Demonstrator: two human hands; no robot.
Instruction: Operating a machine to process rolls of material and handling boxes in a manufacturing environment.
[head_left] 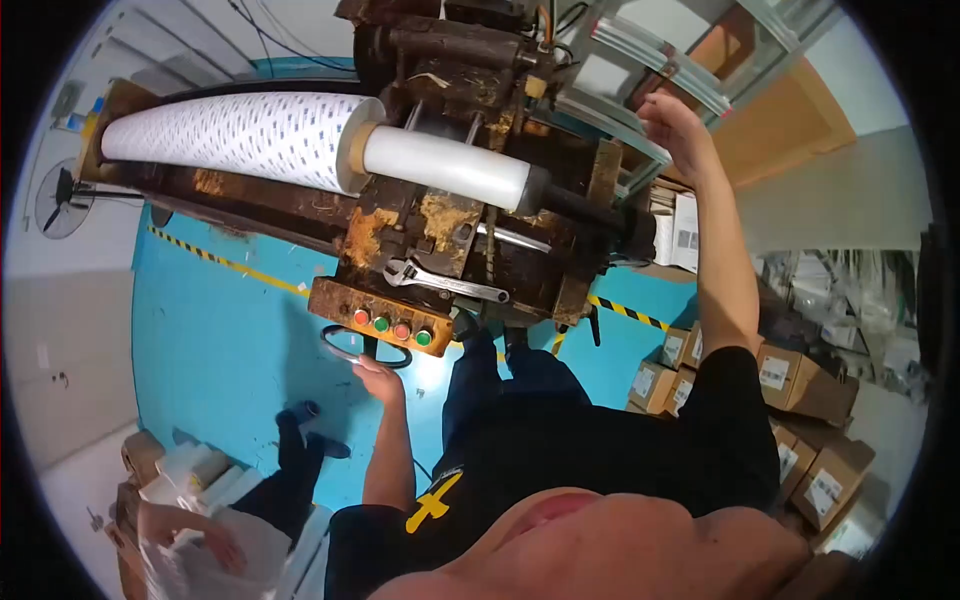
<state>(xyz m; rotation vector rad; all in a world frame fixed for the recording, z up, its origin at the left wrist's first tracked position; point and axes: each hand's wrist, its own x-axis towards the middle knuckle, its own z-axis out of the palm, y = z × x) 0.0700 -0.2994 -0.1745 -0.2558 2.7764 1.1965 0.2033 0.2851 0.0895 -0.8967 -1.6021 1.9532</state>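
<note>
A dark loop of cable or band [352, 352] is touched by the left hand [378, 378] just under the orange control box [378, 318], at about 8 o'clock from the picture's centre; the fingers are curled loosely around the loop, though how firmly it is gripped cannot be told. The right hand [672, 122] is raised at 1 o'clock against a pale metal frame rail [650, 75]; its fingers are bent over the rail's edge, and whether it is clasped cannot be told.

Four round buttons are seen on the control box: one red, one green, one red, one green. An adjustable wrench [440, 280] is laid on the rusty machine [470, 210] just above the box. Two rolls are carried on the machine's shaft: a large white roll with a small dark printed pattern [235, 135] at 10 o'clock, and a smaller plain white roll [445, 167] just beside it, toward 12 o'clock.

At 3 to 4 o'clock, brown cardboard boxes [800, 385] are stacked, roughly eight being visible, each with a white rectangular label. At 1 o'clock a larger brown carton [790, 120] is seen behind the frame.

The floor [230, 340] is painted blue, with a yellow-and-black striped line [220, 262] running across it. At 7 o'clock another person [200, 540] is bent over pale wrapped packages [190, 470].
</note>
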